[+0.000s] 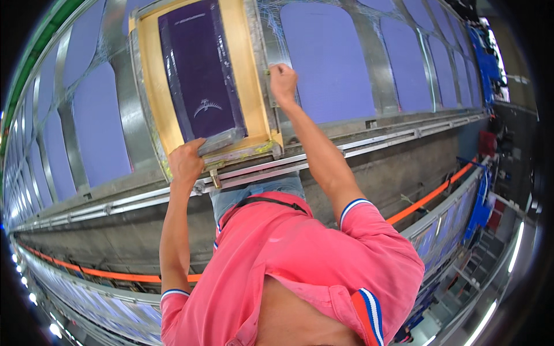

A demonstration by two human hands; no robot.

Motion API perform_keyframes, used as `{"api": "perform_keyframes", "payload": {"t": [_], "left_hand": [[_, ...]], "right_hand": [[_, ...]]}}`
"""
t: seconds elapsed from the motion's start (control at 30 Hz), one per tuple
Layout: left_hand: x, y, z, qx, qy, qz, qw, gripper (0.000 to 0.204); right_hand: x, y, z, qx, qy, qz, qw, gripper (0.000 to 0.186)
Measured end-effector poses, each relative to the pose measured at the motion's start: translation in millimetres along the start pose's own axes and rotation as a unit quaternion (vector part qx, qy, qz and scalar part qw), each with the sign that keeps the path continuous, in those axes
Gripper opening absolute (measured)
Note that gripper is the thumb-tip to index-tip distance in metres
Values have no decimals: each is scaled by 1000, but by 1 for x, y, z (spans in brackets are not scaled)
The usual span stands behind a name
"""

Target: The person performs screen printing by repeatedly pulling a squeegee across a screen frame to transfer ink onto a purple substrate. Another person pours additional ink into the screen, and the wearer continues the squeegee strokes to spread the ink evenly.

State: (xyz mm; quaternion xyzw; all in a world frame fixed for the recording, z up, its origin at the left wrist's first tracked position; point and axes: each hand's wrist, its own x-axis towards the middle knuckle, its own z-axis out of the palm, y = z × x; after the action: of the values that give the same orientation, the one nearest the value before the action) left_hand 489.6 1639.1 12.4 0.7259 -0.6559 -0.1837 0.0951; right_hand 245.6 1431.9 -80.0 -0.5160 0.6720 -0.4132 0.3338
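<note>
A screen printing frame [264, 95] with a worn metal rim lies on the long table in front of me. Its inner border is yellow, and a dark purple mesh panel [193, 63] with a small white curved motif fills the middle. At the frame's near end my left hand [187, 162] is closed round the left end of a grey squeegee [222, 142], which rests across the bottom of the mesh. My right hand [283, 85] is closed at the frame's right edge, its fingertips against the rim; the exact grip is partly hidden.
Flat lavender panels with rounded corners [329, 60] lie in rows along the metal table on both sides. A metal rail [127, 200] runs along its near edge. Behind me are an orange bar [433, 196] and a second table with similar panels [86, 300].
</note>
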Motion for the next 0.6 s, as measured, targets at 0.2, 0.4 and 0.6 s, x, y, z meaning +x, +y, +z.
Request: {"api": "perform_keyframes", "payload": {"t": [0.2,0.4,0.6], "left_hand": [[-16,-35,-19,9,-46,-2,999,41],[-41,-52,26,-20,-18,58,998,38],[-5,-51,26,-15,93,91,991,32]], "right_hand": [[-11,-18,23,-68,-5,33,997,29],[1,18,41,-90,30,-55,994,28],[-9,-2,38,-139,-11,-1,990,32]]}}
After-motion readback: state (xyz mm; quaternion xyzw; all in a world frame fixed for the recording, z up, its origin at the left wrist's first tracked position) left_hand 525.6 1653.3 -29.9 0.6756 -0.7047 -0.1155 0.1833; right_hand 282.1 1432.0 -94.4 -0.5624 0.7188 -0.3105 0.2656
